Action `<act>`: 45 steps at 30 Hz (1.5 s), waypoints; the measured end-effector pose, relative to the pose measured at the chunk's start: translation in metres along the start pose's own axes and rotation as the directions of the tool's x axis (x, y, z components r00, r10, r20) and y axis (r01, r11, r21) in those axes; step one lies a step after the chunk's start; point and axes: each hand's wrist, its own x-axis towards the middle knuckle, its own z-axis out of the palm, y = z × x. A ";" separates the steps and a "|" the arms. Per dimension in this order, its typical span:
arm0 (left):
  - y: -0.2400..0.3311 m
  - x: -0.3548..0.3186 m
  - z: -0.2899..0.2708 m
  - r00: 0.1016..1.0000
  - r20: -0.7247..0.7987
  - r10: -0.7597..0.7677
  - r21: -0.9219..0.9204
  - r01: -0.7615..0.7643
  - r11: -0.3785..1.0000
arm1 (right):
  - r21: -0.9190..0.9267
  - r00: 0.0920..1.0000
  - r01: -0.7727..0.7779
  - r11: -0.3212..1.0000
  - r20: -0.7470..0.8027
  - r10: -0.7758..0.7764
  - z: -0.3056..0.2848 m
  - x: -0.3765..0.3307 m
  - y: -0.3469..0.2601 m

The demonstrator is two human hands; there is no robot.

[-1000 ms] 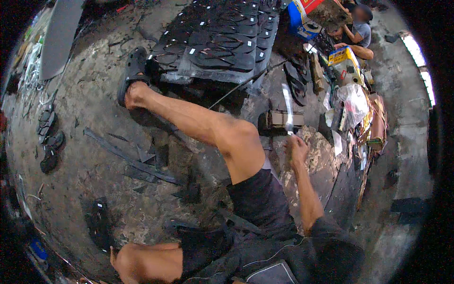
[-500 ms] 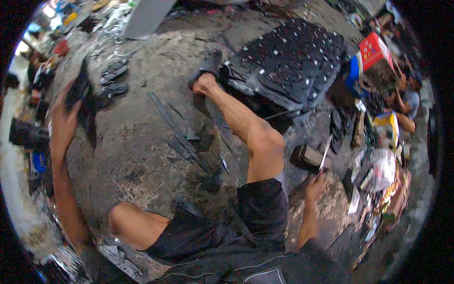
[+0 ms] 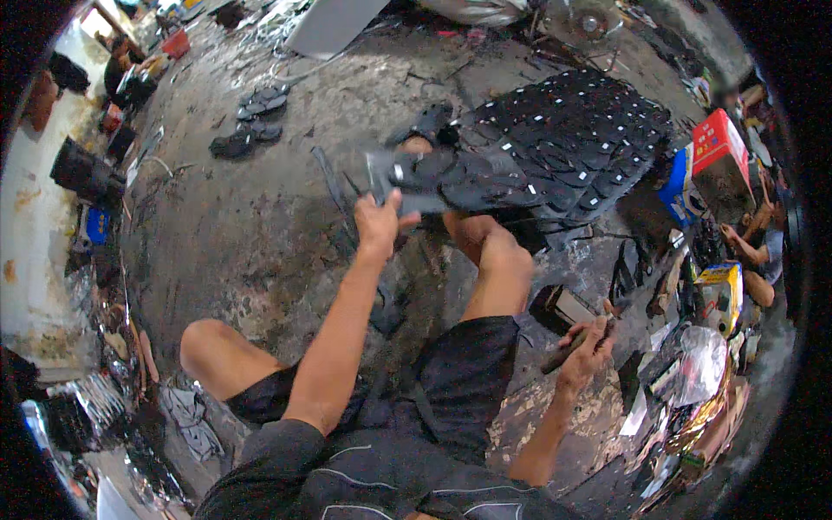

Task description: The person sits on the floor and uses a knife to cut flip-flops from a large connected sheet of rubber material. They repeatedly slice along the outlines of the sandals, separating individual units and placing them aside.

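I sit on a dirty concrete floor with my right leg (image 3: 494,260) stretched forward. My left hand (image 3: 378,222) is raised in front of me and grips a bunch of flat black sandal soles (image 3: 433,178) by their end. These soles hang just before a large spread of similar black soles (image 3: 581,130) laid in rows. My right hand (image 3: 586,348) rests low at my right side, closed on the dark handle of a tool (image 3: 563,348). A small wooden block (image 3: 563,308) lies just beyond that hand.
Black rubber strips (image 3: 334,186) and loose sandals (image 3: 256,121) lie on the floor (image 3: 251,243) ahead left. A red box (image 3: 715,143), a blue box (image 3: 676,195) and plastic bags (image 3: 698,368) crowd the right. Another person's arm (image 3: 754,251) shows at the right edge.
My left hand swung from the far left to the middle, now with black soles in it. My right hand stayed by the wooden block with its tool. The view turned left.
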 end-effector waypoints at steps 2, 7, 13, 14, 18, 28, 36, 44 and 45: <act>-0.027 -0.038 -0.014 0.984 -0.006 -0.176 0.226 0.173 0.959 | 0.025 0.986 -0.133 0.991 0.107 0.129 0.006 -0.010 0.002; -0.040 -0.053 -0.065 0.963 -0.023 -0.268 0.186 0.268 0.945 | -0.083 0.746 -0.327 0.941 0.589 0.311 0.097 -0.063 0.013; 0.016 -0.069 -0.063 0.984 0.052 -0.169 0.774 0.067 0.630 | -0.301 0.594 -0.003 0.953 0.766 0.244 0.153 -0.092 0.043; 0.014 -0.068 -0.069 0.984 0.065 -0.165 0.705 0.072 0.706 | -0.322 0.570 0.001 0.947 0.778 0.264 0.154 -0.095 0.045; 0.021 -0.070 -0.072 0.956 0.078 -0.282 0.500 0.207 0.841 | -0.349 0.546 0.073 0.934 0.798 0.255 0.155 -0.103 0.054; 0.025 -0.081 -0.072 0.945 0.143 -0.296 0.602 0.154 0.783 | -0.457 0.592 0.197 0.868 0.761 0.266 0.195 -0.088 0.095; 0.054 -0.131 -0.095 0.940 0.101 -0.327 0.613 0.200 0.764 | -0.225 0.499 0.429 0.875 0.866 -0.022 0.272 -0.059 0.130; -0.015 -0.062 -0.213 0.866 -0.285 -0.411 -0.397 0.283 0.873 | -0.360 0.154 -0.322 0.876 0.893 0.423 0.201 -0.090 0.052; -0.041 -0.050 -0.195 0.887 -0.172 -0.429 -0.357 0.350 0.866 | -0.344 0.101 -0.451 0.823 0.897 0.430 0.172 -0.087 0.029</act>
